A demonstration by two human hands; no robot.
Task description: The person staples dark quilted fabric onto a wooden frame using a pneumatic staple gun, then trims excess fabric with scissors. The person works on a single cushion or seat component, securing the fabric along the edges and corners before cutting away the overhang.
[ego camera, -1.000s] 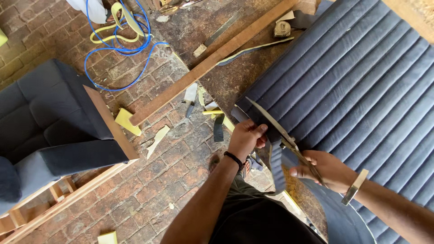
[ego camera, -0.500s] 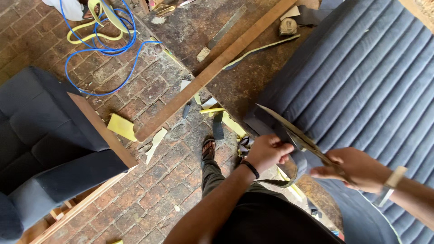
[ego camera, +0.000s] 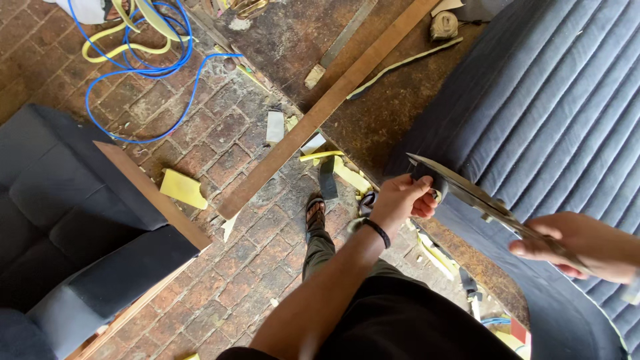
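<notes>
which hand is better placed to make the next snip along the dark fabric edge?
Right, probably. The right hand grips the handles of the scissors, whose blades point at the edge of the dark quilted fabric. The left hand is pinching that fabric edge at the blade tips, so it looks busy holding it taut.

A: what's being worked on here?

B: big metal scissors (ego camera: pixel 477 198), blades long and dull grey, tilted with the tip pointing up-left. They sit right over the edge of the dark blue ribbed upholstery (ego camera: pixel 533 120).

A: and the fabric?

B: padded, channel-stitched, spread flat, edge pinched just beside the blades.
</notes>
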